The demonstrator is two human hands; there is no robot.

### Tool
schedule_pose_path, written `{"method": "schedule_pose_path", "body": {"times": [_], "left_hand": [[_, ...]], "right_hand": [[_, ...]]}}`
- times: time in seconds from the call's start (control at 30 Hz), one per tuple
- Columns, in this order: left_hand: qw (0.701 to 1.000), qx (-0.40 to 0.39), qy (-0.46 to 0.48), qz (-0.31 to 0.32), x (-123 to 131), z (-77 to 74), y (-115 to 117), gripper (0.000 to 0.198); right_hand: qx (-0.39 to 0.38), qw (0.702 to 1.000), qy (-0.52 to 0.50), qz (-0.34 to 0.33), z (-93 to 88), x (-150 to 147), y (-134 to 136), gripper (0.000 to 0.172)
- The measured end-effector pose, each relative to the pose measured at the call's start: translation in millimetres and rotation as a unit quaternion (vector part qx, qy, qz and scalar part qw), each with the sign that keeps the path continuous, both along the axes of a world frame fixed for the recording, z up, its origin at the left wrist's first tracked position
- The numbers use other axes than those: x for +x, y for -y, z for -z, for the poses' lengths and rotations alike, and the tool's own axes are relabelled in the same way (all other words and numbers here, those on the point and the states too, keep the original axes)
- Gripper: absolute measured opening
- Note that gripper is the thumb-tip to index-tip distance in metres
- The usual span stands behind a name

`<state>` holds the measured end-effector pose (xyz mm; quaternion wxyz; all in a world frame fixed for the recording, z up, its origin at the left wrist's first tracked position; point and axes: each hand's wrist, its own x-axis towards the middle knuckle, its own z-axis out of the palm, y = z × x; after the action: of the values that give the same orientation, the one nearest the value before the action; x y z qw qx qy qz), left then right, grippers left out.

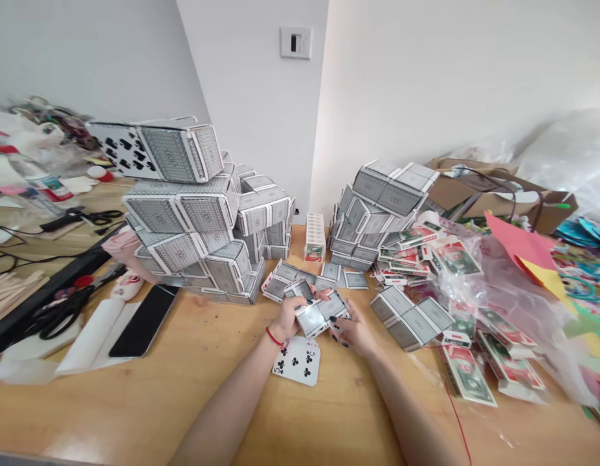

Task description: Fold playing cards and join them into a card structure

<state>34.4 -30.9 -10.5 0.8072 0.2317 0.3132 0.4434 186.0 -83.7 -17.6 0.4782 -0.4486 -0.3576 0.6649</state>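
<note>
Between my two hands is a small block of folded playing cards [315, 318] with grey patterned backs. My left hand [288, 318] grips its left side, with the fingers reaching over the far edge. At the right end, my right hand [354, 329] closes its fingers on the same block; part of them is hidden. Under and beside my left wrist, a five of clubs [296, 364] lies face up on the wooden table [222, 375]. Just beyond my hands are loose folded cards [329, 272], backs up. A joined card block [412, 317] rests right of my right hand.
Stacked card structures stand at left [183, 213] and right [377, 213], with a row of card boxes [315, 237] between. A phone [145, 321] and black scissors [69, 304] lie left. More card boxes [469, 375], plastic wrap and a paper bag [469, 188] crowd the right.
</note>
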Motion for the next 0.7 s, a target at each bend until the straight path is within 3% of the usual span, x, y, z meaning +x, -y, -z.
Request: {"method": "schedule_pose_path", "body": {"times": [0.1, 0.27, 0.33, 0.43, 0.57, 0.7], "left_hand": [[0.999, 0.011, 0.031, 0.043, -4.5, -1.6, 0.9, 0.014], [0.981, 0.085, 0.152, 0.084, -13.4, -18.8, 1.0, 0.058], [0.980, 0.085, 0.167, 0.063, -14.0, -22.1, -0.8, 0.064], [0.992, 0.072, 0.102, 0.022, -10.5, -18.9, -3.7, 0.043], [0.995, 0.066, -0.039, 0.068, -4.3, -10.6, -4.3, 0.038], [0.986, 0.086, -0.090, 0.115, -4.2, -7.8, -4.2, 0.035]], "right_hand": [[0.000, 1.000, -0.017, 0.011, 1.7, 2.8, -4.6, 0.032], [-0.005, 0.990, -0.037, 0.137, 3.5, 12.3, -13.3, 0.033], [-0.007, 0.983, -0.042, 0.177, 4.3, 16.0, -15.1, 0.034], [0.001, 0.981, -0.035, 0.192, 6.6, 18.4, -15.8, 0.032], [0.012, 0.984, -0.002, 0.180, 10.7, 16.3, -16.6, 0.032], [0.019, 0.984, 0.021, 0.178, 13.6, 14.5, -18.3, 0.033]]}}
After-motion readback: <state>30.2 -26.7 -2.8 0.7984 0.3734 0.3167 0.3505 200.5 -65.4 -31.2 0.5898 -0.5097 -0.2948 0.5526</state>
